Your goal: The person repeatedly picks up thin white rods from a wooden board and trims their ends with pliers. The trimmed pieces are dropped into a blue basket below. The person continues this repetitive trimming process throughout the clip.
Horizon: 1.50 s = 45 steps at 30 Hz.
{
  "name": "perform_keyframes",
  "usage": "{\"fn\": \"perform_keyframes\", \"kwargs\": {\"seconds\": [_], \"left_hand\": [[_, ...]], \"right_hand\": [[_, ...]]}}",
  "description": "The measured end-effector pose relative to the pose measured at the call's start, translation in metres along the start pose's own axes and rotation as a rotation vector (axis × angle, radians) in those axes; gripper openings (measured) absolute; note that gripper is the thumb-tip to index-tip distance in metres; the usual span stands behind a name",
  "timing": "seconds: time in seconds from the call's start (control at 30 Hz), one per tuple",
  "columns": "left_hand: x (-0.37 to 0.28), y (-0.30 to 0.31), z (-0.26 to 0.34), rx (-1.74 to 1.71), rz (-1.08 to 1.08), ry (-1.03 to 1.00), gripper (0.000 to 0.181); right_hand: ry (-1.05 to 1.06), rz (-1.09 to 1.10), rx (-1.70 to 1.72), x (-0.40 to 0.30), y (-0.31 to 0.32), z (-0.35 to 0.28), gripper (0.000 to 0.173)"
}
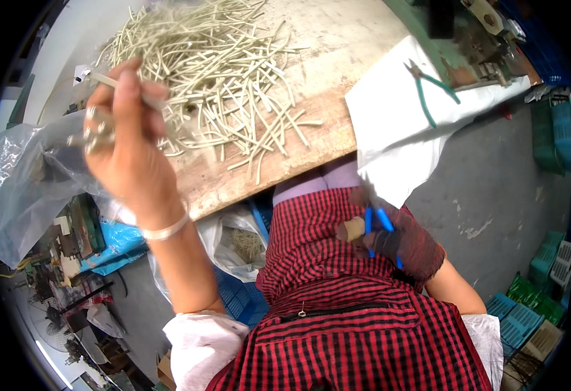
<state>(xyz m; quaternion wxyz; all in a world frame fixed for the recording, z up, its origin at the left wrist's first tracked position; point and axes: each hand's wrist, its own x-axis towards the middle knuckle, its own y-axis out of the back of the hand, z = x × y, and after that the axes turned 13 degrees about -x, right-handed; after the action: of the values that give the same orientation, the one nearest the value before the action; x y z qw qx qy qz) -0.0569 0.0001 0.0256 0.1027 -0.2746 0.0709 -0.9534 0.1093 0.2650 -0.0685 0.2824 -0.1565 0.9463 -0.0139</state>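
Raised over the left part of the wooden worktable [329,107], my left hand [134,132] is closed around several thin pale strips [97,134], their ends sticking out at both sides; motion blurs it. Behind it spreads a loose pile of pale greenish-white strips [217,73]. My right hand [397,239], in a dark knitted glove with a tan finger cover, grips blue-handled pliers [380,220] over my red-and-black checked apron [314,234]; the tool's head is blurred. Green-handled pliers [427,93] lie on a white sheet [393,107] at the table's right.
A lined blue crate [239,293] with more strips stands under the table edge. Clear plastic [36,171] hangs at the left. A green metal machine [466,54] sits at the upper right. Plastic baskets [520,322] stand on the floor at the right.
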Motion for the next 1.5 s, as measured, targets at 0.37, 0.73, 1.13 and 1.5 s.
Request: {"fn": "perform_keyframes", "kwargs": {"seconds": [0.37,0.73,1.13,1.5], "left_hand": [[-0.116,0.005,0.034,-0.481,-0.273,1.153,0.036],[-0.088,0.009,0.042,-0.296,-0.538,1.484,0.023],[-0.09,0.0,0.04,-0.213,-0.677,1.448,0.027],[-0.079,0.004,-0.017,0.386,-0.566,0.34,0.017]], "right_hand": [[0.605,0.385,-1.328,0.001,-0.018,-0.08,0.06],[0.847,0.166,-1.775,-0.007,0.014,-0.108,0.047],[0.817,0.184,-1.912,-0.013,0.012,-0.108,0.027],[0.527,0.255,-1.064,-0.004,0.029,-0.051,0.058]]}}
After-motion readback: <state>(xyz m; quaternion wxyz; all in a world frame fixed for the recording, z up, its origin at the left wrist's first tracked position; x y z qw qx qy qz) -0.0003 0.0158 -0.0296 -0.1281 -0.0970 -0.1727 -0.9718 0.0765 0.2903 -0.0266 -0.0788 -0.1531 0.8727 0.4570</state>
